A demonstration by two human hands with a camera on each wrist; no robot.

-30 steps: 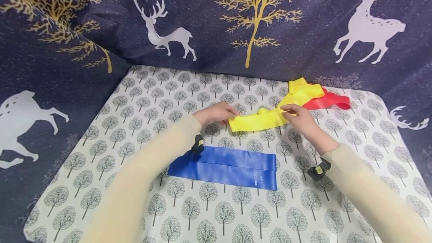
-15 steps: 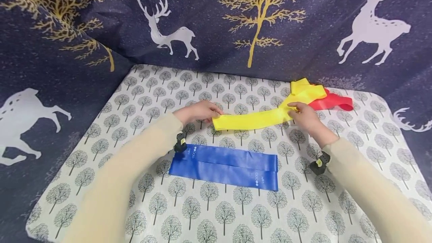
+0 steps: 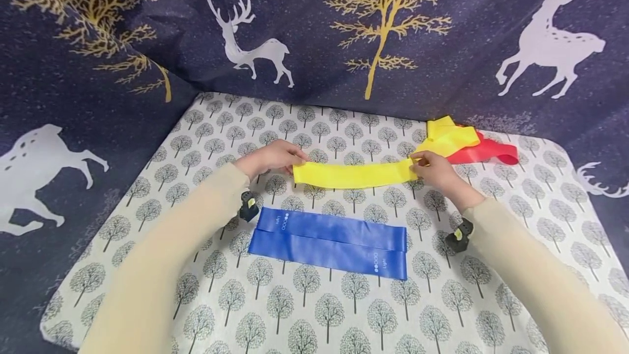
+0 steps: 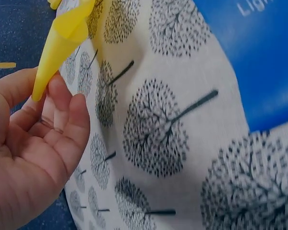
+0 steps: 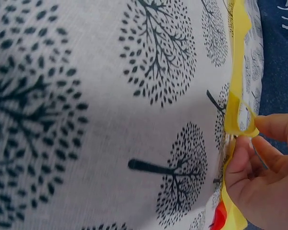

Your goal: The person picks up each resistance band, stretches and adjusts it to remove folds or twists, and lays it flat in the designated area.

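Head view: the blue band [image 3: 328, 243] is laid flat; the yellow band [image 3: 355, 176] is held out behind it, not yet released; the red band [image 3: 484, 151] is left bunched. Left wrist: one end is pinched by the left hand [image 4: 36, 148]. Right wrist: the other, by the right hand [image 5: 269, 172].

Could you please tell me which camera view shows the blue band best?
The head view: the blue band shows whole there, with nothing over it. The left wrist view catches only part of one end; the right wrist view shows none.
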